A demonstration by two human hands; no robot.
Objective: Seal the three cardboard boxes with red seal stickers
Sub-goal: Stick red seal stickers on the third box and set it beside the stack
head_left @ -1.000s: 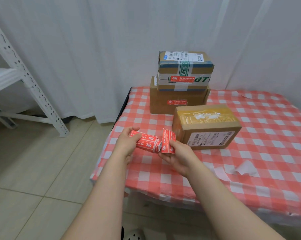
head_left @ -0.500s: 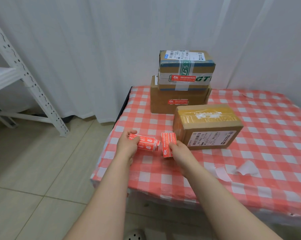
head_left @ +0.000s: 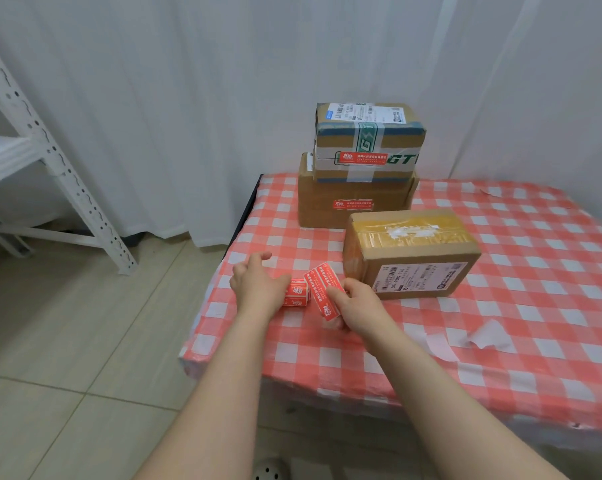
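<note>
Three cardboard boxes stand on the red-checked table (head_left: 500, 271). The green-taped box (head_left: 369, 133) sits on a flat brown box (head_left: 327, 209); each shows a red seal sticker on its front. Nearer stands a yellow-taped box (head_left: 410, 251) with no red sticker showing. In front of it, my right hand (head_left: 358, 310) pinches a strip of red stickers (head_left: 324, 292). The sticker roll (head_left: 298, 292) lies on the table under the fingertips of my left hand (head_left: 254, 285), whose thumb is lifted and fingers spread.
White backing-paper scraps (head_left: 490, 336) lie on the table at the right. A white metal shelf (head_left: 50, 150) stands on the tiled floor to the left. White curtains hang behind. The table's left edge runs close to my left hand.
The roll has come down onto the table and my left hand has loosened from it, thumb lifted. The strip in my right hand has separated from the roll and tilted.
</note>
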